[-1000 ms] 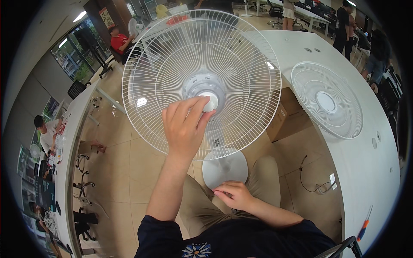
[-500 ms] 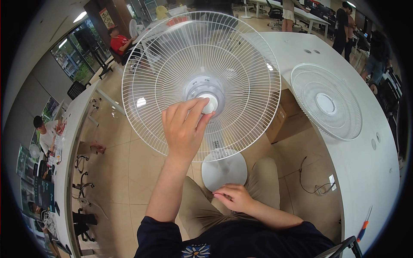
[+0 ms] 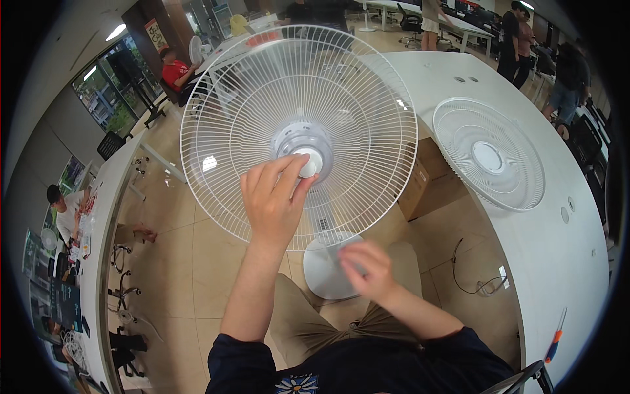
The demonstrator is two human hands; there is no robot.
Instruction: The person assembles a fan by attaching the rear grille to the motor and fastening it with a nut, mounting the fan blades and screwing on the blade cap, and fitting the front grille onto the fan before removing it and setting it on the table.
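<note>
In front of me stands a white floor fan, its rear wire guard (image 3: 367, 85) turned up toward me and clear fan blades within it. My left hand (image 3: 274, 197) reaches over the guard's near side. Its thumb and fingers pinch a round white cap (image 3: 308, 162) at the fan's hub, partly hidden by the fingers. Smeared by motion, my right hand (image 3: 371, 269) is raised above my lap, close to the fan's round white base (image 3: 328, 272). Its fingers look bent, but I cannot make out anything in them.
A second white wire guard (image 3: 525, 154) lies on the white table (image 3: 551, 262) to my right, with a screwdriver (image 3: 556, 338) nearer me. Below are a cardboard box (image 3: 417, 184) and a black cable (image 3: 456, 269). Other people sit and stand farther off.
My right hand has risen from my lap toward the fan's base. The left keeps its pinch on the cap. The whole view has shifted slightly.
</note>
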